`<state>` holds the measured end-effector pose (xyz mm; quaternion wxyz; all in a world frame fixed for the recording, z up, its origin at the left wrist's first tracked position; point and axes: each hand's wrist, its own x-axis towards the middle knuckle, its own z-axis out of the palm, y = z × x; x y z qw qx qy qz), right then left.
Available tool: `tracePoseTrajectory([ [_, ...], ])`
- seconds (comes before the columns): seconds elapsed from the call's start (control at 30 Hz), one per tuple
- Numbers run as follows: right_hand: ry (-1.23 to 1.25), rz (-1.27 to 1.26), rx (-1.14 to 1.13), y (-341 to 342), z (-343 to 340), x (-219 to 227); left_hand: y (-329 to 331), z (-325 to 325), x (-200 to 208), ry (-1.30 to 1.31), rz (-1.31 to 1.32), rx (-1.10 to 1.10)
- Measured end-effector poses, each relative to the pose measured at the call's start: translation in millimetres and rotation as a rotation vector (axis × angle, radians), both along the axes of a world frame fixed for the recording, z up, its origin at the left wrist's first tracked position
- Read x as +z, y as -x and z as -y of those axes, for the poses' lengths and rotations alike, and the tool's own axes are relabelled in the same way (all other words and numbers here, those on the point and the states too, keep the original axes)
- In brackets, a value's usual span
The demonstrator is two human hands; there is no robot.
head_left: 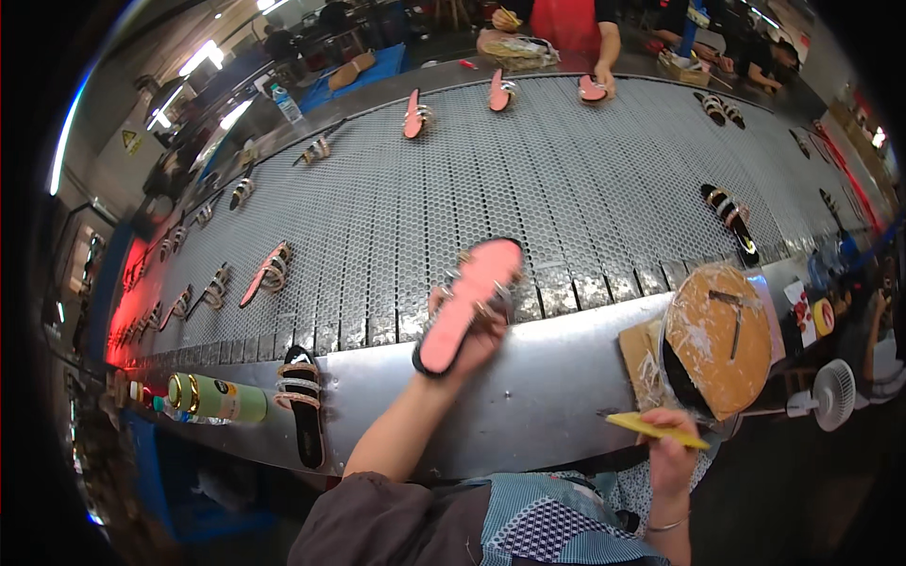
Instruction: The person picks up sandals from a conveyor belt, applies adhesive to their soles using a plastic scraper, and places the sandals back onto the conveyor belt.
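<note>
A sandal (pixel 469 307) with a pink footbed and a dark edge is in my left hand (pixel 482 341), held over the near edge of the mesh conveyor (pixel 396 203). My fingers wrap round it by the straps, and its pink face is turned up. In my right hand (pixel 672 441), at the lower right, a flat yellow strip (pixel 651 430) is pinched; its exact kind I cannot tell. Just beyond that hand stands a round brown board or lid (pixel 710 354) with a small hammer-like tool (pixel 736 321) on it.
A black sandal (pixel 304 415) lies on the metal ledge (pixel 538 387), beside a green canister (pixel 219 396). More sandals, including a black one (pixel 729 222), sit on the conveyor. Across it, a person in a red apron (pixel 566 26) touches a pink sandal (pixel 593 90). A small fan (pixel 833 394) stands at right.
</note>
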<state>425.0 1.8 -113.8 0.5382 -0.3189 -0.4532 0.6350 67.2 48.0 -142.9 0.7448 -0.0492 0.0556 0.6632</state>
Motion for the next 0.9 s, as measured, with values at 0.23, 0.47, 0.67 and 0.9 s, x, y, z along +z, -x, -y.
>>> tracePoseTrajectory([
  [0.23,0.401,-0.143,0.001,43,12,-33,153,-80,-58,-0.044,-0.178,0.517],
  [0.47,0.488,-0.170,0.019,44,1,-58,160,-90,-67,-0.094,-0.244,0.361],
  [0.67,0.464,-0.225,0.065,37,-5,-66,156,-79,-57,-0.018,-0.335,0.344],
  [0.9,0.512,-0.350,0.049,26,-8,-70,124,-58,-49,0.206,-0.413,0.577],
])
